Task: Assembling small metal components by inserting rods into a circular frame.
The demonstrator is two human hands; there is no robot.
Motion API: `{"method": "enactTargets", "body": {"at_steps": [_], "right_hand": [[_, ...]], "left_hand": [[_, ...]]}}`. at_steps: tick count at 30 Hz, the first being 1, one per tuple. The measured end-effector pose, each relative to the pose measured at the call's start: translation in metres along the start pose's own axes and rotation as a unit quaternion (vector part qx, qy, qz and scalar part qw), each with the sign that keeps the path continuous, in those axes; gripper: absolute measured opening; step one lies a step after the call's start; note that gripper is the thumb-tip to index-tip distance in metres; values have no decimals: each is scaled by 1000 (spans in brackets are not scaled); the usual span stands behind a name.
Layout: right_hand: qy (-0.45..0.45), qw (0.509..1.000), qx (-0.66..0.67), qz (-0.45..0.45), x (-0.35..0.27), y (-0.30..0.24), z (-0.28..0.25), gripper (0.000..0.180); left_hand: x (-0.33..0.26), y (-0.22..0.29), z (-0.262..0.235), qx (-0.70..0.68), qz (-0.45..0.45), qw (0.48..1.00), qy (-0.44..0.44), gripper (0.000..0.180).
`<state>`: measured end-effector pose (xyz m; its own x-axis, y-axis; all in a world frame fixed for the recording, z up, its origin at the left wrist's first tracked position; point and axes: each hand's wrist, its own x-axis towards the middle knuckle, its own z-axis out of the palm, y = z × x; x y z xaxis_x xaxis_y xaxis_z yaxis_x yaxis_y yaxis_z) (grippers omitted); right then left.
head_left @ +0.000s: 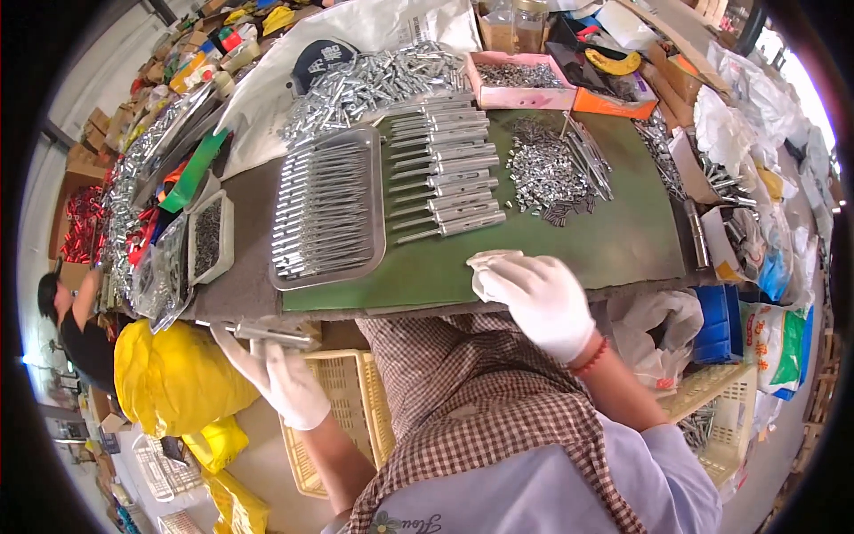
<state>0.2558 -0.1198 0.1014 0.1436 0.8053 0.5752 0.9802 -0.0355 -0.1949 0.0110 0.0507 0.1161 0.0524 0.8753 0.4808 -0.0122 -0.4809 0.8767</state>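
My left hand (286, 381), in a white glove, is held off the table's front edge. Its fingers are closed on a silvery metal cylinder (277, 335), similar to the parts on the table. My right hand (544, 303), also gloved, is over the green mat (614, 245) near its front edge, closed on an off-white cloth (491, 260). Beyond the hands, several cylinders with thin rods (458, 185) lie side by side in a column. Left of them, a clear plastic tray (381, 222) holds rows of slim pointed metal pieces (322, 209).
Small metal pieces (543, 169) and loose rods (587, 156) lie on the mat. Behind are a big heap of metal tubes (382, 84) and a pink box (480, 93). A yellow bag (173, 374) and a yellow crate (374, 400) stand below; a person (80, 329) is at far left.
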Motion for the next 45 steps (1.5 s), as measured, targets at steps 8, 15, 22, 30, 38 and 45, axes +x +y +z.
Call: {"method": "enactTargets", "body": {"at_steps": [8, 15, 22, 30, 38, 45], "right_hand": [[30, 978, -48, 200, -81, 78, -74, 14], [124, 845, -439, 281, -123, 187, -176, 35], [108, 891, -361, 254, -55, 206, -164, 31], [7, 985, 9, -172, 146, -45, 13, 20], [-85, 941, 174, -276, 120, -110, 81, 23], [-132, 960, 155, -193, 73, -89, 70, 21]], "left_hand": [[4, -22, -24, -61, -65, 995, 55, 76], [11, -30, -37, -57, -104, 987, 104, 70], [10, -46, -51, -106, -132, 984, 56, 61], [-13, -48, -86, -93, -160, 979, 91, 58], [-34, -70, -123, -21, -208, 970, 127, 46], [22, -68, -62, 310, -86, 947, -13, 17]]}}
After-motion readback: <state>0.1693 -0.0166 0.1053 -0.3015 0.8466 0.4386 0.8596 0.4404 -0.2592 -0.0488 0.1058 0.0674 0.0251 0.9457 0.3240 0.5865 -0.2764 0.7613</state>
